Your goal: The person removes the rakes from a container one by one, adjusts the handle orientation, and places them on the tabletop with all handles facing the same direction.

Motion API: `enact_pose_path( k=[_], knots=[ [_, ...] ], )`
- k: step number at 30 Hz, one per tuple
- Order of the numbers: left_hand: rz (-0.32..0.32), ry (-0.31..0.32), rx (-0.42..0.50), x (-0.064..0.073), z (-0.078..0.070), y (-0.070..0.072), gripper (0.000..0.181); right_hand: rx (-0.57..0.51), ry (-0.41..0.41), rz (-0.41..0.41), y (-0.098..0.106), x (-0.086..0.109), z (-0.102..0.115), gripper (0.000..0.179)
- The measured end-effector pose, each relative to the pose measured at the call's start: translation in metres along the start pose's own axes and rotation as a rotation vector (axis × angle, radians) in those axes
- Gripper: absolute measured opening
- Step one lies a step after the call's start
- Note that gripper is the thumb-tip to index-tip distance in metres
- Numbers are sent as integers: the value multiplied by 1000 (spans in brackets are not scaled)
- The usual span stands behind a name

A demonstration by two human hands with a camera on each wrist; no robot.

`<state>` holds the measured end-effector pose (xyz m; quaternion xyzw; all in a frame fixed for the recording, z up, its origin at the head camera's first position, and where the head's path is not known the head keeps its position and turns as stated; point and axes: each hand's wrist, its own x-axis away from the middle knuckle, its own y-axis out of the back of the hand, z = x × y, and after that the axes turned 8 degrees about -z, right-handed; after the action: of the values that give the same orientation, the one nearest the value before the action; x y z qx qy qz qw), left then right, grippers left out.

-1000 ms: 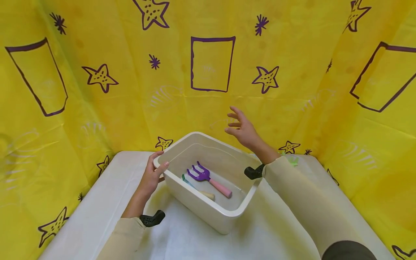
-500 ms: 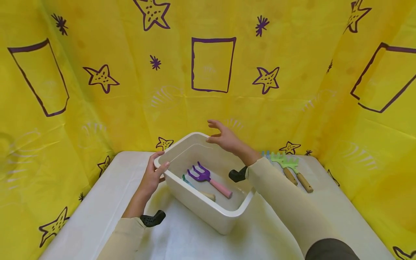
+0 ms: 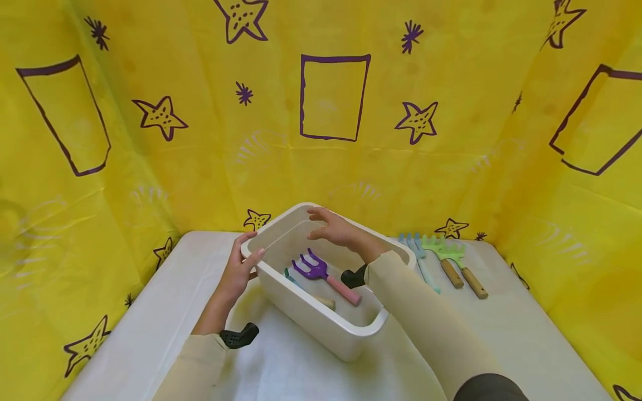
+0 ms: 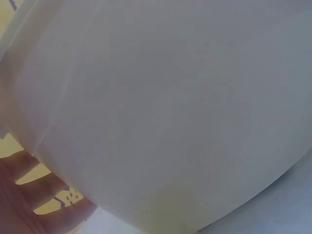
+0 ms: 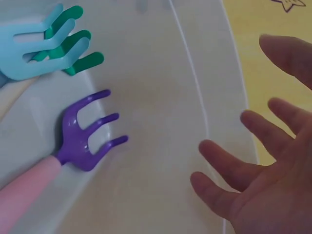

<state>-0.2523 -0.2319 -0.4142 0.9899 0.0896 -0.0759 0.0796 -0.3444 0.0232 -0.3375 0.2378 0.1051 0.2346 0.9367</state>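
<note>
My left hand (image 3: 238,270) grips the rim of a cream plastic tub (image 3: 301,314) at its left corner; the left wrist view shows fingers (image 4: 44,190) against its outer wall. My right hand (image 3: 333,228) is over the far part of the tub, fingers spread and holding nothing, palm (image 5: 280,200) visible in the right wrist view. Inside the tub lies a purple hand fork (image 3: 317,270) with a pink handle, its tines pointing toward the far left. Beside it, partly hidden by the near wall, are a light blue hand rake (image 5: 34,46) and a green one (image 5: 90,62) overlapping.
Right of the tub, on the white-covered table (image 3: 501,334), lie light green hand rakes (image 3: 456,257) with wooden handles and light blue rakes (image 3: 416,245). Yellow sheeting (image 3: 331,167) printed with stars encloses the back and sides.
My right hand has moved left and down, from beyond the tub's far rim to over its inside. The rakes on the right have come into view. My left hand keeps its grip.
</note>
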Motion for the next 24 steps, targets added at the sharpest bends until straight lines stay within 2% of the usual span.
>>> enact_pose_path(
  k=[8, 11, 16, 24],
  knots=[
    [0, 2, 23, 2, -4, -1, 59, 148, -40, 173, -3, 6, -11, 62],
    [2, 4, 31, 3, -4, -2, 58, 162, -79, 233, -5, 7, -15, 57],
    [4, 3, 32, 3, 0, 0, 60, 159, -169, 307, -10, 7, -20, 53],
    [2, -10, 18, 2, -2, -1, 59, 282, -356, 393, -13, 16, -21, 61]
  ],
)
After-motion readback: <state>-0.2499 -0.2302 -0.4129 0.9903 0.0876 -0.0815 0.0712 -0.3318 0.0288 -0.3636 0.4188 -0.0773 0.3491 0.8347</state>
